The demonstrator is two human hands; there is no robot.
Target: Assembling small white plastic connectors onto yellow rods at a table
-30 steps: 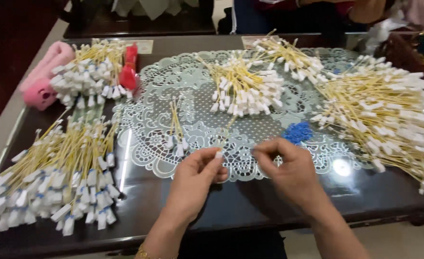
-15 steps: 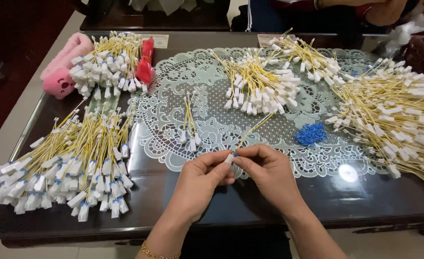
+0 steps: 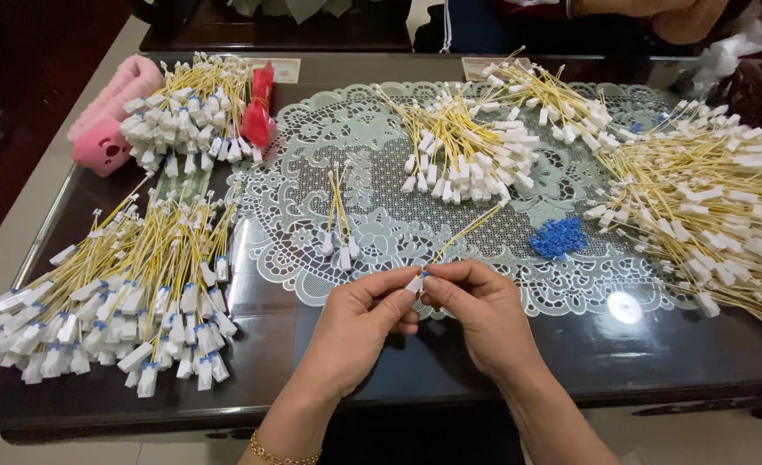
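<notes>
Yellow wire (image 3: 465,234) with a white connector (image 3: 415,283) sits pinched between both hands at the near edge of the lace mat (image 3: 312,172); left hand (image 3: 359,323) and right hand (image 3: 476,314) close fingertips tightly on the connector, wire trailing onto the mat.

The right-hand wire heap (image 3: 725,207) runs off the picture's edge — the left hand (image 3: 359,323) and right hand (image 3: 484,314) hide the connector's details.

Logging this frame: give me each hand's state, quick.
Left hand: shut on the white connector of a yellow wire.
Right hand: fingertips pinched at the same connector.
</notes>
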